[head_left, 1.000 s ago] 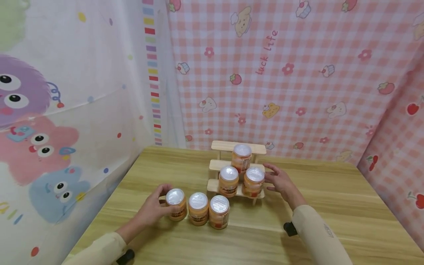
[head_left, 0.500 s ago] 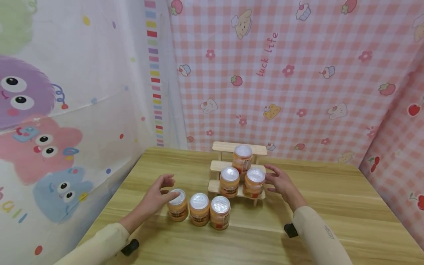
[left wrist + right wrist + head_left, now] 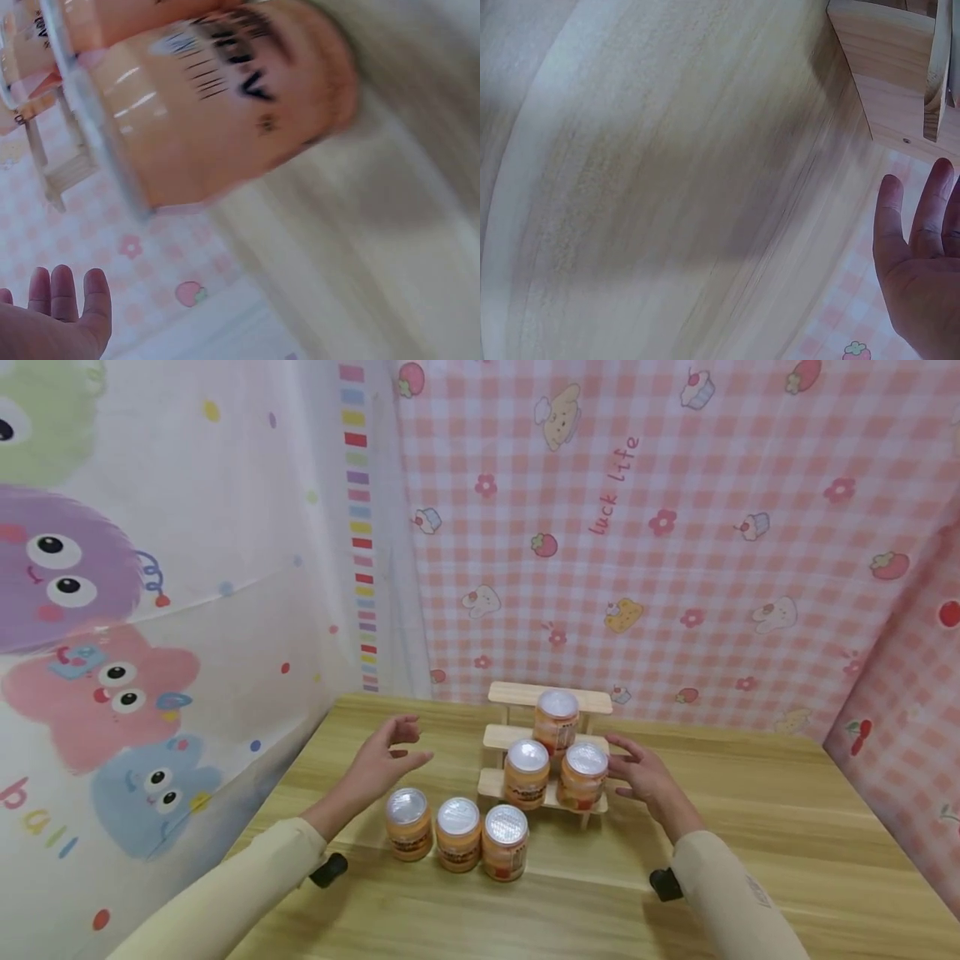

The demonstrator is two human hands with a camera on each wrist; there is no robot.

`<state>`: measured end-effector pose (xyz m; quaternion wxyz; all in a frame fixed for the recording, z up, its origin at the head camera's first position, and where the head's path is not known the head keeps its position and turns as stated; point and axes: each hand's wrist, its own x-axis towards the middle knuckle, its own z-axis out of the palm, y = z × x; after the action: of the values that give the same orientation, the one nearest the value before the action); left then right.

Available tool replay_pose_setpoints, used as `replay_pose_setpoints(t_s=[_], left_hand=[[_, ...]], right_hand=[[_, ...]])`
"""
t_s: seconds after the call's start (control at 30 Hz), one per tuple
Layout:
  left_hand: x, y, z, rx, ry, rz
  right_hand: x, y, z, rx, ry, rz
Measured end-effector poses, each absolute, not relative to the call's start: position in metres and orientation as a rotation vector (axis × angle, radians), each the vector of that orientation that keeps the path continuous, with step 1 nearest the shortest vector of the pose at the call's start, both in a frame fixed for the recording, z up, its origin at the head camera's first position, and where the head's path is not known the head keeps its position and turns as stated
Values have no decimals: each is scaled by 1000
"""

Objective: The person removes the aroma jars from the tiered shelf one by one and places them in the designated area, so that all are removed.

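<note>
My left hand (image 3: 378, 762) is held with fingers spread, just behind and above the leftmost orange jar (image 3: 409, 835), gripping nothing. Two more silver-lidded jars stand beside it on the table, a middle jar (image 3: 459, 843) and a right jar (image 3: 506, 852). In the left wrist view a jar (image 3: 217, 112) looms close, apart from the hand (image 3: 60, 322). A three-step wooden stand (image 3: 501, 782) carries three similar jars: an upper jar (image 3: 557, 727) and two lower ones, left (image 3: 527, 781) and right (image 3: 583, 785). My right hand (image 3: 651, 783) is by the stand's right end; whether fingertips touch it, I cannot tell.
The wood-grain table (image 3: 720, 827) extends to both sides. A pink checked cloth (image 3: 675, 568) hangs behind the stand, and a white cartoon-print cloth (image 3: 247, 527) lines the left side. A black wrist device (image 3: 328, 870) sits under the left sleeve.
My left hand let go of the leftmost jar, then lifted and moved back and to the right. The right hand stays by the stand. The head view shifts slightly.
</note>
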<state>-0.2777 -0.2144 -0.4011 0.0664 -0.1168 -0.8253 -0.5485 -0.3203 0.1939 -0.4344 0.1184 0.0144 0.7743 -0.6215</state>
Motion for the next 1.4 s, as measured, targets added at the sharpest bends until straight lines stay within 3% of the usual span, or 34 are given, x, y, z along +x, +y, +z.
replay_pose_setpoints(t_s=[0.43,0.67,1.07,1.4], left_hand=[[-320,-178,-350,-401,-2307,-1760],[-343,-157,-332,-319,-2325,-1761],[-386,-131,-337,-213,-2373,-1872],[-399,-122,-361,-150,-2514,-1863]], right_hand=[[-307,227,-431,61,2437,-1675],[-311,232,-410,28,2481,-1716],[-315,196,-379,-69,2488,-1868],[-315,166,-369,-209,2526,-1809]])
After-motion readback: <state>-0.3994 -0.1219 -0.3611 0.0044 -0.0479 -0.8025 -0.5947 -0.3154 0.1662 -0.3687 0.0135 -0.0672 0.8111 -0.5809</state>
